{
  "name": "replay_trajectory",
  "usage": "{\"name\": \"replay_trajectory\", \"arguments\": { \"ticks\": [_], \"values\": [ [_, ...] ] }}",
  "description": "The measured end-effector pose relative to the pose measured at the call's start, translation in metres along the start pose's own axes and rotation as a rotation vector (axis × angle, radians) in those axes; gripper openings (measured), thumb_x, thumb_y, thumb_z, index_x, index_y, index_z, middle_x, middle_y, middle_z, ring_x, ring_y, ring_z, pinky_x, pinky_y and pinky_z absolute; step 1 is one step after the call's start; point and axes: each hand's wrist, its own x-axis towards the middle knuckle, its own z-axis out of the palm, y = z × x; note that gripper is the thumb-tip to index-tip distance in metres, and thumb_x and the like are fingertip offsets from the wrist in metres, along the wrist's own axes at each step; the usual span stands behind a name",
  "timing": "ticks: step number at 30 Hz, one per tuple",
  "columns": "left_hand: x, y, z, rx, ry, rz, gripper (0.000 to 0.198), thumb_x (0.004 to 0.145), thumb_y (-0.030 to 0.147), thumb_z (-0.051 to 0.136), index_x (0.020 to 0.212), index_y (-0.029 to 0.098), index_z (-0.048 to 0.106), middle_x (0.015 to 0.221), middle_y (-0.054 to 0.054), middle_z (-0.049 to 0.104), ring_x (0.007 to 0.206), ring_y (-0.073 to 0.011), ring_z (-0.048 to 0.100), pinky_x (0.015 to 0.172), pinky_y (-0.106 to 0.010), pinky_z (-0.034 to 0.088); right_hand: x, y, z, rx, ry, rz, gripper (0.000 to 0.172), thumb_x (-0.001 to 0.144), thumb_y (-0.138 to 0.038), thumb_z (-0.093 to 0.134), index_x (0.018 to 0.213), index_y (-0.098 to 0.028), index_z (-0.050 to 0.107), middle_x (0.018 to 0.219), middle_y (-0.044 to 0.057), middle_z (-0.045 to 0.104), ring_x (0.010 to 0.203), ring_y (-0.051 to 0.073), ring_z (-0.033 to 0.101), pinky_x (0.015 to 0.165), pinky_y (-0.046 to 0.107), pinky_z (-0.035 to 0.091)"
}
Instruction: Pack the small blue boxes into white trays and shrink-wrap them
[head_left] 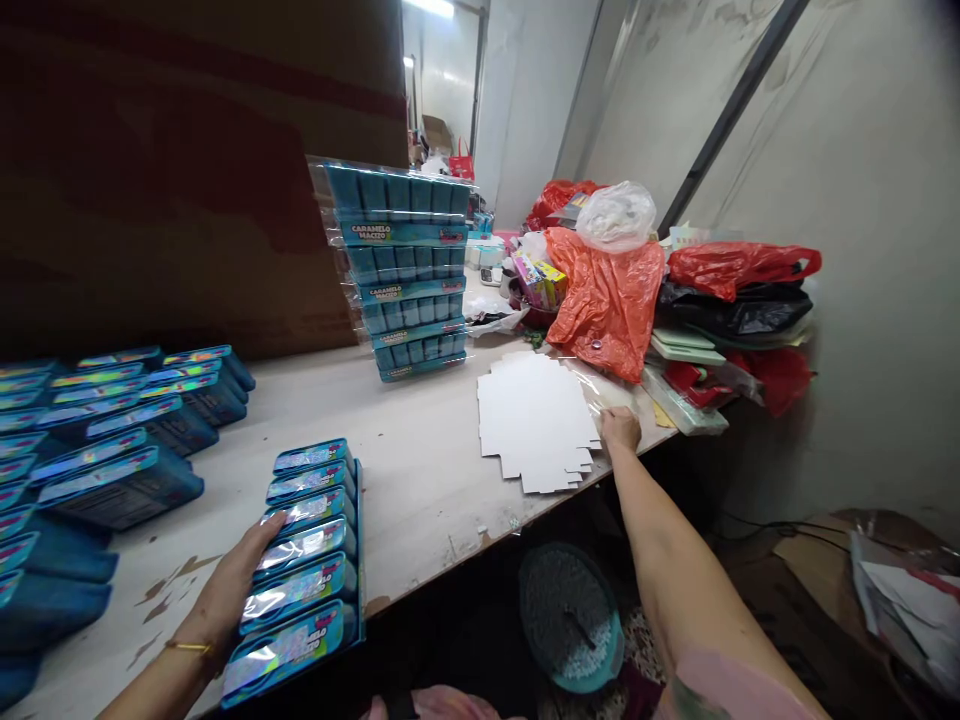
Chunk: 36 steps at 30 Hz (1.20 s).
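My left hand rests flat against the left side of a row of several small blue boxes with shiny holographic tops, standing in a blue tray at the table's near edge. My right hand reaches out to the right edge of a stack of flat white cardboard sheets; its fingers curl at the stack's corner, and what they grip is hidden. A tall stack of wrapped blue "Caramelo Macizo" display packs stands at the back middle of the table.
More blue boxes lie piled at the left. Orange, red, black and clear plastic bags crowd the right end of the worn white table. A brown cardboard wall stands behind. A teal stool sits under the table.
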Motion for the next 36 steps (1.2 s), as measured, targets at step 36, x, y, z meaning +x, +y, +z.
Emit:
{"name": "replay_trajectory", "arguments": {
  "ticks": [36],
  "values": [
    [-0.052,-0.001,-0.006,-0.675,-0.548,0.216,0.041,0.068,0.028,0.068,0.106,0.02,0.053,0.104,-0.007,0.057,0.082,-0.0128,0.061,0.068,-0.023,0.051,-0.291,-0.265,-0.114,0.512,0.329,-1.042,0.033,0.085,-0.034,0.047,0.056,-0.018,0.045,0.054,-0.001,0.046,0.053,0.011,0.041,0.056,0.026,0.027]
  ]
}}
